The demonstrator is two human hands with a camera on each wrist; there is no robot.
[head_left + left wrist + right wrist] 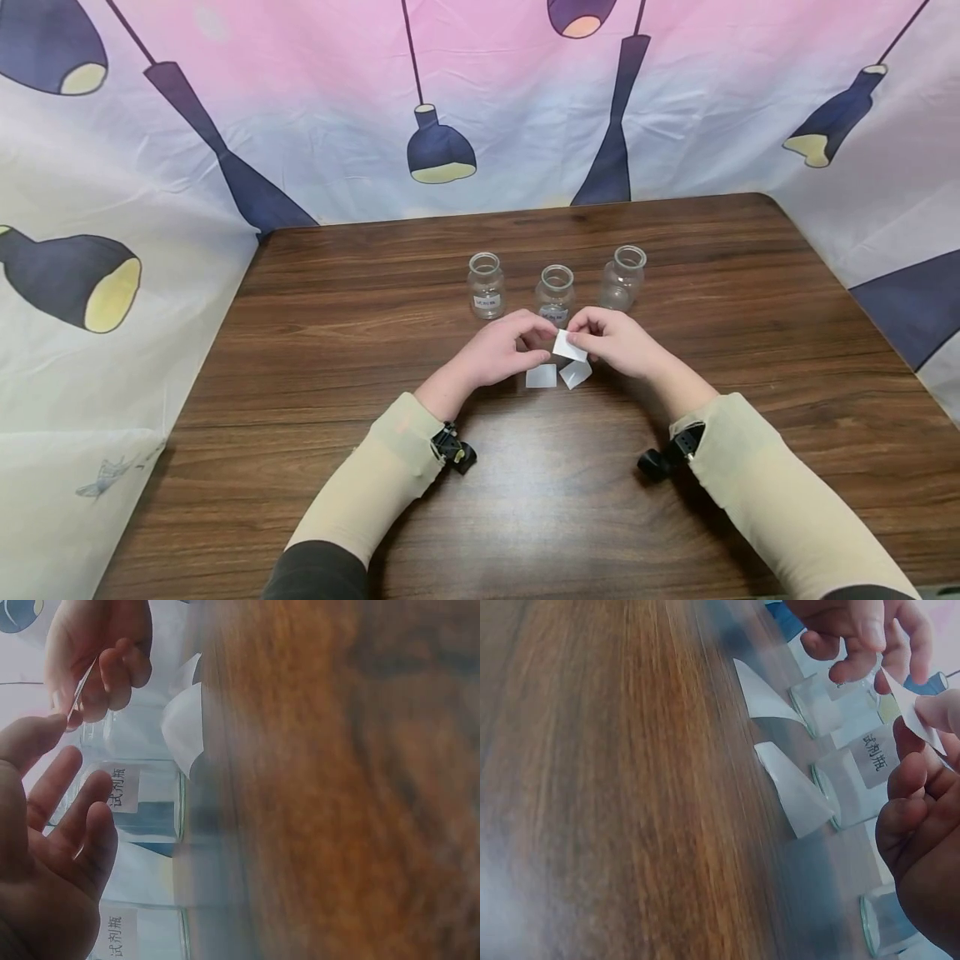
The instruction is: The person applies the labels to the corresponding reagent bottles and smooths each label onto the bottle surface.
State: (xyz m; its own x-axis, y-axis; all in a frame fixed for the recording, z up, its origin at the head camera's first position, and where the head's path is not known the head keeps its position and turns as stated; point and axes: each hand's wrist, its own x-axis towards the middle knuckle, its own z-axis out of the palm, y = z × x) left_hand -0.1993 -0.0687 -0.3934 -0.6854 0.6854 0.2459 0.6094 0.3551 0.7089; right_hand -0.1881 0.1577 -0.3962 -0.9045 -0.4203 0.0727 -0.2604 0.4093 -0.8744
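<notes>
My right hand (617, 340) pinches a small white paper label (570, 345) between thumb and fingers, above the table. Close at its left is my left hand (504, 346), its fingers loosely bent and spread. One left fingertip comes right up to the label's edge in the left wrist view; whether it touches I cannot tell. Below the hands lie two white paper pieces, one flat (541, 376) and one bent (576, 374). Just beyond stands the middle glass jar (555, 287), bearing a printed label (875, 755), with its lower part partly behind the hands.
A left glass jar (486, 279), also labelled, and a right glass jar (622, 279) with no label visible stand open-mouthed beside the middle one. All are on a brown wooden table (360, 333). A patterned cloth (315, 108) hangs behind the table and at its sides.
</notes>
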